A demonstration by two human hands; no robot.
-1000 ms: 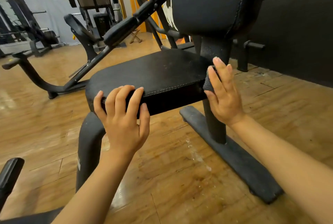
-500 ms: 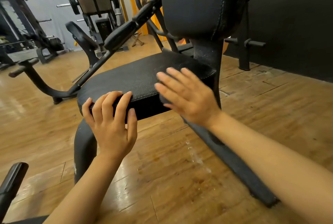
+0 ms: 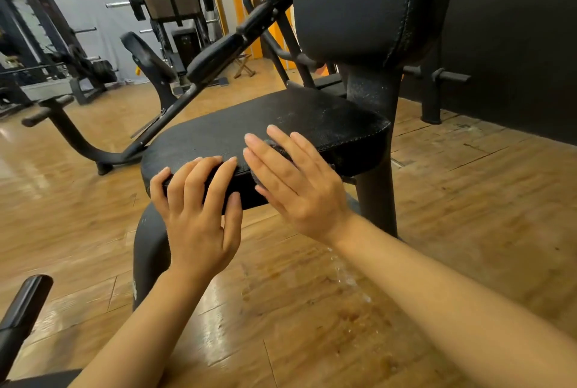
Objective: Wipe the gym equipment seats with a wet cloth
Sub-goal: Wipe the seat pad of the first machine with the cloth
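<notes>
Black padded vinyl seat (image 3: 281,125) sits under both my hands. My left hand (image 3: 199,215) curls its fingers over the near front edge, steadying it. Just beside it, my right hand (image 3: 296,181) lies flat with fingers straight, pressing a dark grey cloth (image 3: 274,145) against the same edge; only a sliver of cloth peeks out between the fingers. Beyond my right hand the seat top shows pale streaks, so I judge the wiping is partly done, with the far half and the tall black backrest (image 3: 368,3) above it left.
</notes>
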